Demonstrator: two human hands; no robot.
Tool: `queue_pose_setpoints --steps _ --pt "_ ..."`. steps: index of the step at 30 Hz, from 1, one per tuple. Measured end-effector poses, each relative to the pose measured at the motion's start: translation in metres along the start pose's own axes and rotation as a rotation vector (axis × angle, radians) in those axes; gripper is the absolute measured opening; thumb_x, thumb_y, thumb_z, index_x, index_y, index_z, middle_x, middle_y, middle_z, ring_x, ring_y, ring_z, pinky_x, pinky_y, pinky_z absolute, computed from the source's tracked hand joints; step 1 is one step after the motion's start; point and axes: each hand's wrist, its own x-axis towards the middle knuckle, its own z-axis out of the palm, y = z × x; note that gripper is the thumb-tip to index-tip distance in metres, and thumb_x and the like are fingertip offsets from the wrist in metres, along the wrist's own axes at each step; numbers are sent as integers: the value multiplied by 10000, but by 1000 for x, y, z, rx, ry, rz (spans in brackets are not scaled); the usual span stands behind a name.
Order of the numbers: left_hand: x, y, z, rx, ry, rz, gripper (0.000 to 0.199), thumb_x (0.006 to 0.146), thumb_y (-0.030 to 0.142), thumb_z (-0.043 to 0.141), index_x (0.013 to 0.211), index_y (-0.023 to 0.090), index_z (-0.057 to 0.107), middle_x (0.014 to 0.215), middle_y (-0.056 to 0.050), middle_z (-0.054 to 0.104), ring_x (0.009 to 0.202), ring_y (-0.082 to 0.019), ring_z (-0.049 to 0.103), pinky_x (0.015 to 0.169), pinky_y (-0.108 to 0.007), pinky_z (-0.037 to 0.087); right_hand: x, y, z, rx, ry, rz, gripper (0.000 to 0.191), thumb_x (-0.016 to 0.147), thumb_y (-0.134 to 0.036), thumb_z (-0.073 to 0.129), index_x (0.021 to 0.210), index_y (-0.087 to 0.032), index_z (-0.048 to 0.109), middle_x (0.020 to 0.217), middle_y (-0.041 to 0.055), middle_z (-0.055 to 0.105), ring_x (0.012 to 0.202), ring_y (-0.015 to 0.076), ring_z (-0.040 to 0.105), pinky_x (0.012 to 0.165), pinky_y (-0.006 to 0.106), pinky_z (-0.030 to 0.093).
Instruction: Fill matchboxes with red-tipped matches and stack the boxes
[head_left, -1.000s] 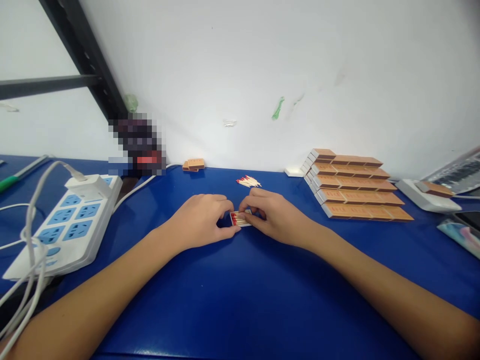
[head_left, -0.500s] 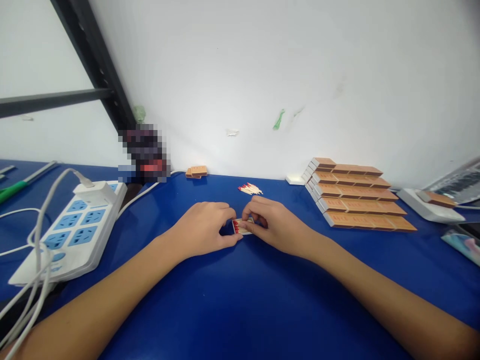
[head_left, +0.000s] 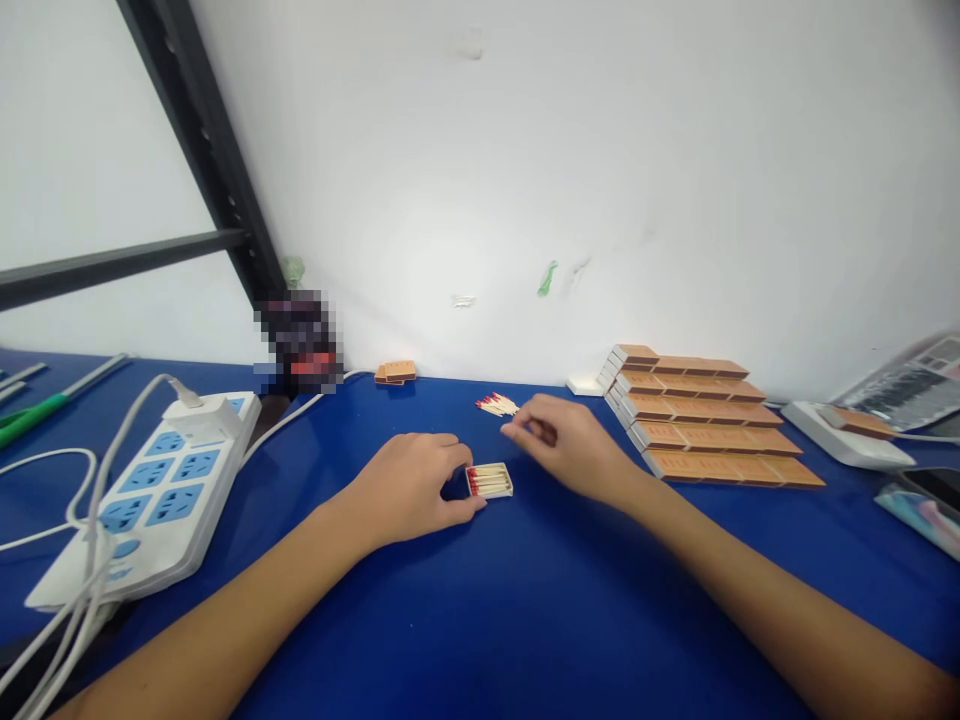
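Note:
A small white matchbox tray [head_left: 508,488] lies on the blue table, with several red-tipped matches [head_left: 489,477] side by side in it. My left hand [head_left: 412,490] grips its left end, thumb at the near corner and forefinger at the far one. Behind the tray, a loose heap of red-headed matches [head_left: 495,404] lies on the table. My right hand [head_left: 566,445] is just right of and in front of this heap, raised off the tray. Its fingers are curled together; whether anything is between the fingertips is hidden.
A stepped stack of orange matchboxes [head_left: 720,437] stands at right, beside a white adapter [head_left: 847,440] with a matchbox on it. Two matchboxes [head_left: 395,372] lie by the wall. At left are a white power strip [head_left: 161,490] with cables and a green-handled tool [head_left: 34,420].
My right hand has left the tray and moved right and back toward the match heap, uncovering the matches in the tray. My left hand keeps its grip. The view has tilted up slightly.

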Motion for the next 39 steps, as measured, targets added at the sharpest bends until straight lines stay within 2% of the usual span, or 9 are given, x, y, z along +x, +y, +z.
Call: queue_pose_setpoints --steps 3,6,9,14,17,22,29,33,39 --pt "-1 0 0 -11 6 -8 258 879 450 715 970 209 726 892 -18 702 768 -196 645 645 -321 410 18 17 -7 -92 108 97 303 1004 -387 609 769 -196 617 677 -9 555 636 154 503 631 295 363" --pt "-1 0 2 -39 24 6 254 878 445 711 968 208 729 876 -18 703 766 -198 647 662 -326 421 52 13 -1 -251 27 14 190 1017 -341 605 948 -181 683 819 22 631 737 167 580 686 290 409" --pt "-1 -2 4 -60 44 20 266 875 451 706 973 204 731 870 -21 706 760 -200 647 655 -326 418 97 -12 24 -456 -143 -203 303 1014 -299 627 1284 -159 622 1170 105 665 937 192 637 772 302 463" --pt "-1 -2 4 -81 30 20 253 866 440 708 920 193 719 869 -35 707 751 -200 649 638 -317 414 156 -52 79 -574 -260 -359 296 951 -100 584 1241 -85 642 1300 196 625 1152 300 572 824 371 481" --pt "0 -1 4 -86 34 21 248 868 436 698 877 188 692 863 -37 710 736 -198 644 637 -322 408 166 -60 91 -622 -291 -374 302 958 -79 532 1238 -78 646 1282 211 630 1141 324 560 805 393 488" --pt "0 -2 5 -78 51 27 260 883 453 677 866 193 682 853 -30 697 715 -190 629 614 -322 389 135 -55 50 -673 -214 -286 273 1024 -135 459 1212 -69 645 1239 226 622 1133 342 555 765 398 484" --pt "2 -3 1 -26 52 -4 243 909 425 652 984 206 722 891 -26 703 740 -190 632 636 -314 392 11 -9 -30 -604 -213 -149 209 1062 -246 517 1150 -152 682 1097 131 658 947 246 620 760 358 467" --pt "4 -7 1 -27 26 -67 290 908 481 649 995 216 729 824 -14 671 733 -190 615 621 -305 377 -31 11 -38 -265 -210 -52 263 1003 -435 668 1158 -223 676 1120 62 651 859 178 624 733 311 469" --pt "5 -13 3 -46 49 -107 345 912 537 638 1001 218 734 791 -9 661 670 -164 591 590 -289 371 -31 11 -23 -58 -116 110 393 922 -574 717 1075 -213 687 954 28 631 762 158 575 679 299 442"
